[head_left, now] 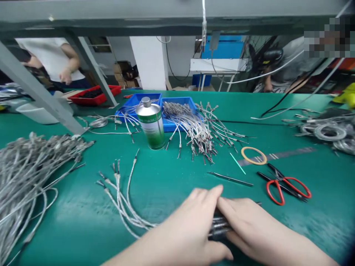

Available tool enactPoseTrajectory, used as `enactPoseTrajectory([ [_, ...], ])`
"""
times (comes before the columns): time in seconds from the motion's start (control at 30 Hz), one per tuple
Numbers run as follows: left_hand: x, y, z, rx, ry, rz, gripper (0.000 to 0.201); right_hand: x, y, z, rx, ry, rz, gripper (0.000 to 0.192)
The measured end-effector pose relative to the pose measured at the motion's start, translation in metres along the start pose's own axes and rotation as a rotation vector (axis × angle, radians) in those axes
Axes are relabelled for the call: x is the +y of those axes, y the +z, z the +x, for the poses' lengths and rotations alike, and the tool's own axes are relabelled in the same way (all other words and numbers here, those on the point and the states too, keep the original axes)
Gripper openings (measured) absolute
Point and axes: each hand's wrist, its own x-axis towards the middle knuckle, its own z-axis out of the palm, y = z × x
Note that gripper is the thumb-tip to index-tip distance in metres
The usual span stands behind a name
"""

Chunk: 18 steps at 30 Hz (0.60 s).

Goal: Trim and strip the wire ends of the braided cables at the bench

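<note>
Fingers of both hands were wrapped over the same small bundle of grey braided wire leads [219, 225], low in the middle of the green desk [172, 177]. Left hand [191, 225] lay on top with its fingers curled down, right hand [249, 225] pinched the dark ends from the other side, so both were closed on the bundle and nothing was loose between them.

My two cents on doing this bit well: keep the tips lined up flush before squeezing, and hold close to the ends so the strands don't fan out. Easy for one to slip sideways otherwise.

Just left of the hands a few more grey leads [122, 199] trailed across the mat. Further out sat thin black tweezers [230, 179], red-handled scissors [285, 186], a tan rubber band [253, 155] and a silver tin can with a green label [151, 123] standing upright in front of blue plastic trays [177, 111]. A big heap of grey cables [24, 166] filled the left edge.

As for writing, the can's label had print on it but it was too small and blurry for me to read. No brand I could make out anywhere.
</note>
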Motion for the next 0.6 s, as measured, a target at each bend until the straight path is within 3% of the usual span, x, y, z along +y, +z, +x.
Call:
enactPoseTrajectory([
  [0.03, -0.009, 0.012, 0.015, -0.043, -0.058, 0.078, 0.093, 0.001, -0.003, 0.001, 0.029, -0.012, -0.035, 0.031],
  [0.1, -0.028, 0.028, 0.036, -0.057, -0.113, 0.071, 0.068, 0.008, -0.009, 0.002, 0.105, -0.002, -0.113, 0.032],
  [0.17, -0.045, 0.03, 0.048, -0.042, -0.164, -0.029, 0.039, 0.018, -0.016, 0.0, 0.25, 0.034, -0.147, 0.029],
  [0.2, -0.05, 0.028, 0.05, -0.041, -0.189, -0.121, 0.034, 0.024, -0.02, -0.002, 0.359, 0.058, -0.13, 0.034],
  [0.27, -0.056, 0.021, 0.053, -0.072, -0.23, -0.377, 0.036, 0.034, -0.024, -0.005, 0.637, 0.162, 0.007, 0.044],
  [0.33, -0.057, 0.018, 0.052, -0.101, -0.237, -0.609, 0.036, 0.041, -0.025, -0.006, 0.857, 0.326, 0.307, 0.042],
  [0.4, -0.056, 0.021, 0.052, -0.102, -0.225, -0.75, 0.037, 0.043, -0.021, -0.002, 0.831, 0.437, 0.67, 0.036],
  [0.53, -0.056, 0.031, 0.05, -0.05, -0.166, -0.861, 0.039, 0.031, -0.012, 0.012, 0.409, 0.378, 1.112, 0.028],
  [0.6, -0.056, 0.032, 0.049, -0.024, -0.146, -0.862, 0.035, 0.022, -0.009, 0.018, 0.419, 0.385, 1.202, 0.024],
])
